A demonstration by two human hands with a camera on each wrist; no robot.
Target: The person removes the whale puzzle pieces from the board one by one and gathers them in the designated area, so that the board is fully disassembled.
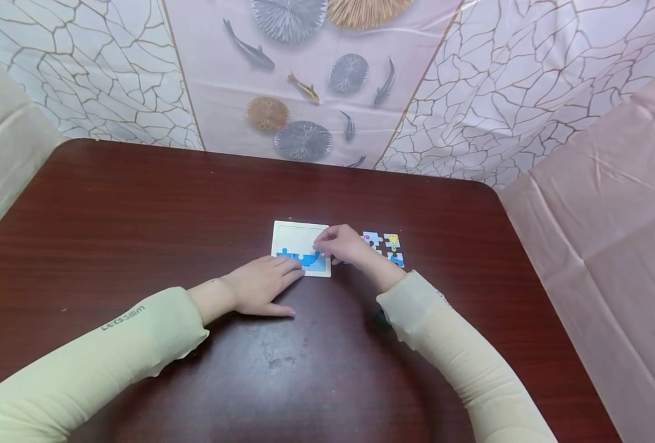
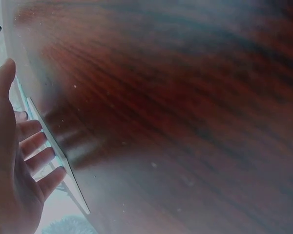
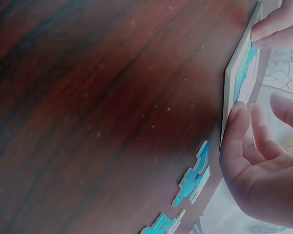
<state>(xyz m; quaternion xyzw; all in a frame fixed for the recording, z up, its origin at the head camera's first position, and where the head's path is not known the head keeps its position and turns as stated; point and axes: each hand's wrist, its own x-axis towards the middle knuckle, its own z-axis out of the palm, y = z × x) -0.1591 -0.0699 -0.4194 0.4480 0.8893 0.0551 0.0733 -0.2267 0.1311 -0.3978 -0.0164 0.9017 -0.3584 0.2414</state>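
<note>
On the tabletop [image 1: 167, 209], a white puzzle tray [image 1: 291, 232] is seen, blue pieces [image 1: 309, 259] laid along its 6 o'clock side. At 7 o'clock, left hand [image 1: 262, 284] rested on it, fingers extended. At 3 o'clock, right hand [image 1: 345, 245], fingers bent; whether anything is pinched cannot be told. Loose pieces [image 1: 392, 241] scattered beyond, 3 o'clock.
</note>
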